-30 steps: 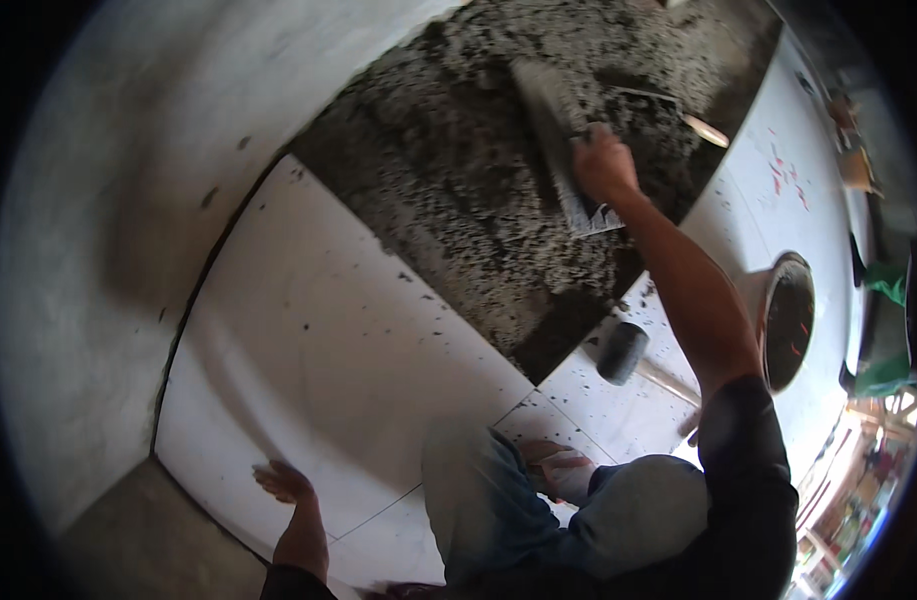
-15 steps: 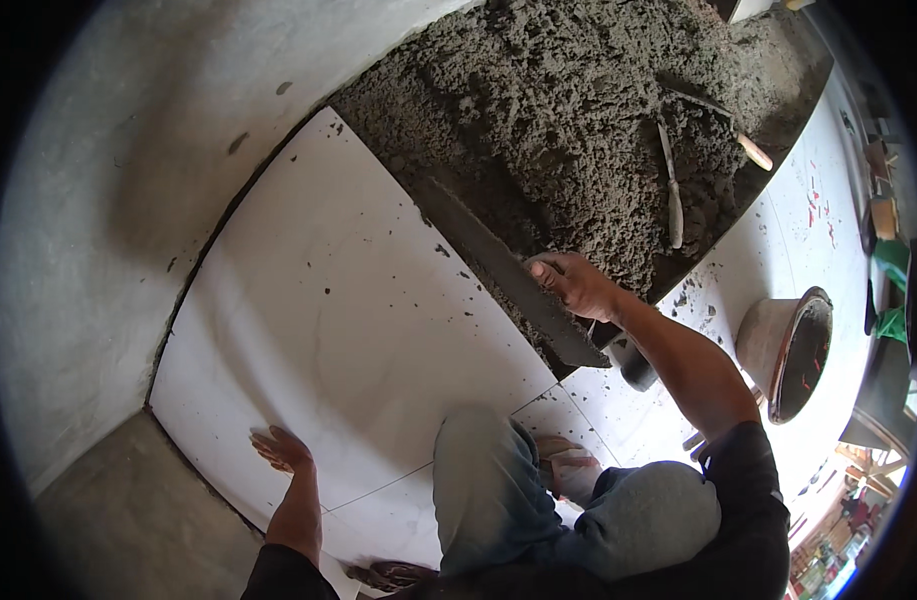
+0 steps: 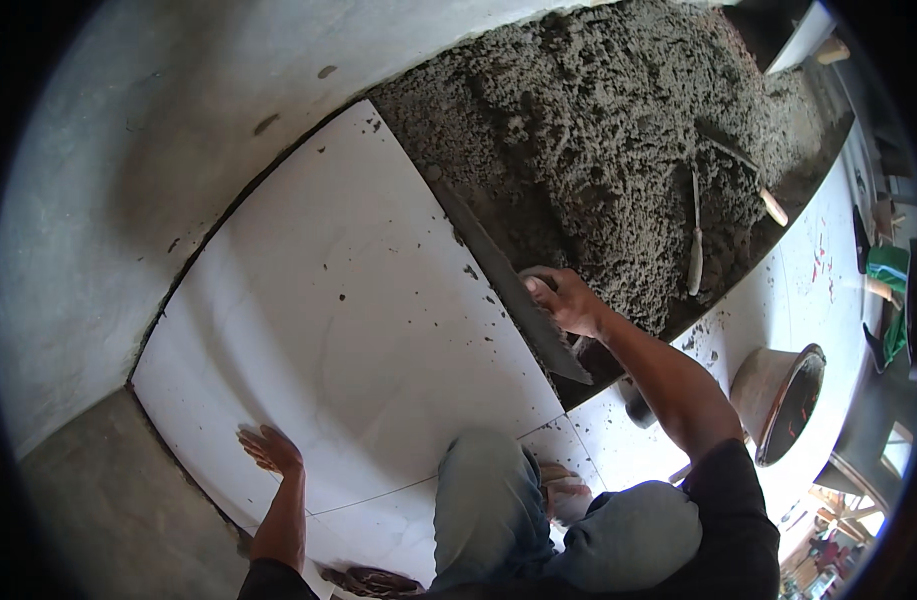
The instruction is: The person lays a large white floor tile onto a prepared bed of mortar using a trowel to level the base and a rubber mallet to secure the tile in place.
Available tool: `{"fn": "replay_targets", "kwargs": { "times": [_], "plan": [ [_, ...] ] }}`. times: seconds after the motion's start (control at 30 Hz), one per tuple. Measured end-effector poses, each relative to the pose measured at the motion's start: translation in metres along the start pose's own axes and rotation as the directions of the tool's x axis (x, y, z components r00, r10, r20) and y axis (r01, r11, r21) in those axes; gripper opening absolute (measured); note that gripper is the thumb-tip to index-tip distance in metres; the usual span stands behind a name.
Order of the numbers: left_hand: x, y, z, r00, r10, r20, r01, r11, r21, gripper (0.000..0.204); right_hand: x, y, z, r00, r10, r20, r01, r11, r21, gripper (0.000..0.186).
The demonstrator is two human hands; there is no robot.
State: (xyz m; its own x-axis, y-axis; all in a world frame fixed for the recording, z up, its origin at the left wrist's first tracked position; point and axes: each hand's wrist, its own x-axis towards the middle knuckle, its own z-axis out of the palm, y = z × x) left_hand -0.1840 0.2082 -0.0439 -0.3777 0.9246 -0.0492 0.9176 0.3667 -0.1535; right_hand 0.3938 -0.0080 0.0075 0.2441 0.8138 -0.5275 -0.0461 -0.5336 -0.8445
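Observation:
My right hand [image 3: 568,302] is wrapped round the grip of a long, narrow, mortar-stained float [image 3: 493,265]. The float lies lengthwise along the edge of a large white floor tile [image 3: 348,330], over the strip where the grey mortar bed [image 3: 598,120] begins. Its grip is mostly hidden by my fingers. On the left, my left hand [image 3: 273,450] rests with fingers outstretched on the white tiling and holds nothing. Crumbs of mortar are scattered over the large tile, mainly near its right edge.
Two hand tools, one with a pale handle [image 3: 695,262] and another with a wooden handle [image 3: 773,207], lie on the mortar. A bucket [image 3: 763,385] stands on tiles at right. Bare grey walls [image 3: 158,150] border the left. A dark crumpled thing [image 3: 368,580] lies near my knee.
My right hand has brought the float left, closer against the tile's edge. My left hand stays on the tiling. The whole view has shifted slightly.

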Motion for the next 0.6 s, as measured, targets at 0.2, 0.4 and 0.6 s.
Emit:
{"fn": "replay_targets", "kwargs": {
  "times": [0.2,0.4,0.6],
  "plan": [
    [0.000,-0.008,-0.005,0.998,-0.043,0.042,0.043,0.999,0.010,0.068,0.093,-0.064,0.016,0.983,-0.069,-0.168,0.022,0.963,-0.268,0.045],
    [-0.002,0.004,-0.010,0.998,-0.036,0.044,0.038,0.998,-0.049,0.066,0.125,-0.082,0.015,0.948,-0.040,-0.316,-0.071,0.941,-0.330,0.059],
    [-0.005,0.001,-0.017,0.998,-0.039,0.045,0.041,0.998,-0.041,0.067,0.086,-0.083,-0.026,0.881,-0.083,-0.465,-0.097,0.932,-0.350,0.061]
  ]
}}
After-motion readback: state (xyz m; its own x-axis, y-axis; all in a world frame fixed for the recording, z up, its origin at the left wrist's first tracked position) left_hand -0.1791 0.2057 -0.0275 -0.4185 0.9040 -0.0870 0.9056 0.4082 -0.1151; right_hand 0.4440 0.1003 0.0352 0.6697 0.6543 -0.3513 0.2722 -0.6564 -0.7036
